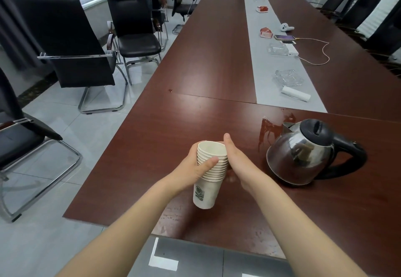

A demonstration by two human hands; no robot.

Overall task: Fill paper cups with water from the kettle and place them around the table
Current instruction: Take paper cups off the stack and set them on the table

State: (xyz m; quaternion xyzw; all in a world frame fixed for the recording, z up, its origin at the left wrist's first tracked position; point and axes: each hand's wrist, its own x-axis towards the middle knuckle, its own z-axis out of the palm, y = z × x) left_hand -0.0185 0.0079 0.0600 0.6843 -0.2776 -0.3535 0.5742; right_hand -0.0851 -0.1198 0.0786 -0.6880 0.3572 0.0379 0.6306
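both hands point(193, 169) around tilted cup stack point(206, 192)

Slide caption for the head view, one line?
Left hand and right hand hold a stack of paper cups over the table, kettle to its right.

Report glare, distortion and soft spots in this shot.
Head view: a pale sheen lies on the table and bright streaks beside the kettle, whose steel body mirrors the room; the wide-angle lens bows the chairs at left; the cup stack is sharp, the far end of the table softer.
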